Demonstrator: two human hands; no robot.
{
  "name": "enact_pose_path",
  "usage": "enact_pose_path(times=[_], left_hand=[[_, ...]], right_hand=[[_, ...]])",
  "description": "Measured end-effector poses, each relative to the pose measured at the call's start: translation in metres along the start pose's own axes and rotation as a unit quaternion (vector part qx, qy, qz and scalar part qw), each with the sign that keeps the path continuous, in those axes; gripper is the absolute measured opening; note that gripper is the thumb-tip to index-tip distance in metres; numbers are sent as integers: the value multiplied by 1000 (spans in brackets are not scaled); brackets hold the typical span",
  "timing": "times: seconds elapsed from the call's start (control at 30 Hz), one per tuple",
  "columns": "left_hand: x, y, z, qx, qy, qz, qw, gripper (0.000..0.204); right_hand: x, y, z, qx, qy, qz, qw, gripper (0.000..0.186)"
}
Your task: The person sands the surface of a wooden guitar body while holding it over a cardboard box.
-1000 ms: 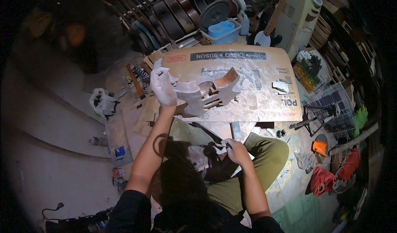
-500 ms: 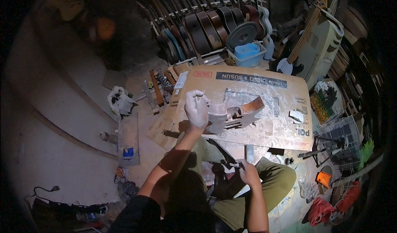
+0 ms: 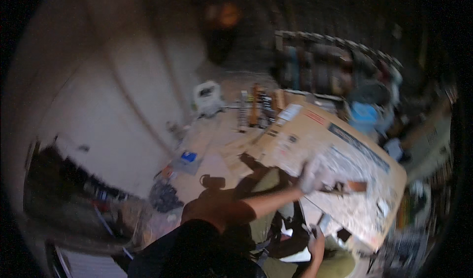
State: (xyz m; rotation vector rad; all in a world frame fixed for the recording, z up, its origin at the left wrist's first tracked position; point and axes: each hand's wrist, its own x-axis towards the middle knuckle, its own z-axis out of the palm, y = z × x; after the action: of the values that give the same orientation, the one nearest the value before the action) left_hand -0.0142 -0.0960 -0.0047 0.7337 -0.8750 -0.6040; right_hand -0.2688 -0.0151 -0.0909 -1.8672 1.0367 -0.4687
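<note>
The picture is smeared by motion. My left hand [image 3: 311, 177], pale with dust, reaches over a cardboard sheet [image 3: 305, 125]. Beside its fingers is a curved, cut-out wooden piece, apparently a guitar body [image 3: 355, 186]; half a second ago the hand was closed at its edge. The exact grip is blurred now. My right hand [image 3: 316, 238] is lower, near my right knee, its fingers closed round a small, thin, pale piece [image 3: 306, 227] whose kind I cannot make out. A grey block [image 3: 323, 222] lies just beyond that hand.
Hand tools [image 3: 254, 105] lie past the cardboard's left end. A row of guitars [image 3: 320, 66] stands at the back, with a blue tub [image 3: 363, 113] at its right. A white bag [image 3: 208, 98] and a dark crumpled bag [image 3: 165, 196] are to the left.
The whole view has swung left, so the cardboard, guitars and both hands appear farther right and tilted. The wooden body stays beside my left hand, and my right hand keeps its closed pose.
</note>
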Motion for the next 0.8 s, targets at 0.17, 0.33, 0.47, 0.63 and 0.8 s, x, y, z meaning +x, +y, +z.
enact_pose_path(times=[0.17,0.33,0.47,0.63,0.8], left_hand=[[-10,61,21,131,-58,106,984,15],[-36,26,17,177,1,103,979,9],[-38,13,13,150,-48,49,986,26],[-25,8,39,30,-42,28,998,31],[-31,38,2,-7,44,-67,997,43]], right_hand=[[-4,35,-8,96,-33,85,991,39],[-19,-51,-12,79,-73,148,983,39],[-8,-51,-15,123,-110,106,981,41],[-3,-50,-54,178,30,89,979,43],[16,-200,-54,162,228,103,955,58]])
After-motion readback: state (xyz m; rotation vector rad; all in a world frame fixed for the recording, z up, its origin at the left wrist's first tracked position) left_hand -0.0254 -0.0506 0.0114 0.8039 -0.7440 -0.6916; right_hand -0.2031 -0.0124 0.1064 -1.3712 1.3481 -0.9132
